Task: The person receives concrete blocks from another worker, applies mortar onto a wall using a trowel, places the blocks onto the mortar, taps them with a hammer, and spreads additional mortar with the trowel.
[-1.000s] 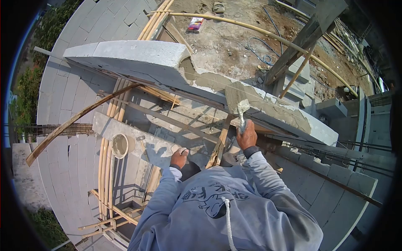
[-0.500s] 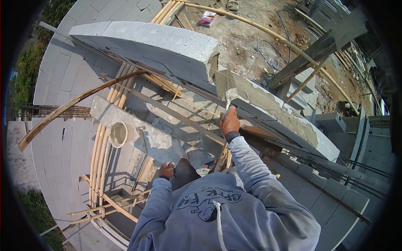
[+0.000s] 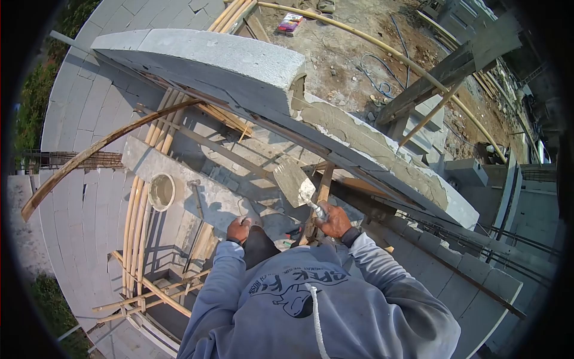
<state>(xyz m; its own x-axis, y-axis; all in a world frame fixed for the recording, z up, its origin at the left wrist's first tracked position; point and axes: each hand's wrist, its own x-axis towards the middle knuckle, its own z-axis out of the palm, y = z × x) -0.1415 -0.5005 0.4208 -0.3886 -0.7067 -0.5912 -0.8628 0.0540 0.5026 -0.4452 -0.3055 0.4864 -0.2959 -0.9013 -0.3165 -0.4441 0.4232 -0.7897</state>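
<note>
My right hand is wrapped round the handle of a masonry trowel. Grey mortar smears its blade, which is tilted and apart from the wall. To the right of and beyond the blade runs a block wall with a strip of wet mortar along its top, and a taller row of pale blocks continues on the left. Beside my knee, my left hand has its fingers curled in; whether it holds anything is hidden.
A bucket with mortar inside stands on a grey plank, with a hammer close by. A curved wooden strip juts out left. Bamboo poles and a drop with framing lie below. Wooden posts stand at right.
My right hand has drawn the trowel back from the mortared wall edge toward my body, and the blade now shows its broad face. My left hand has shifted slightly closer to my knee.
</note>
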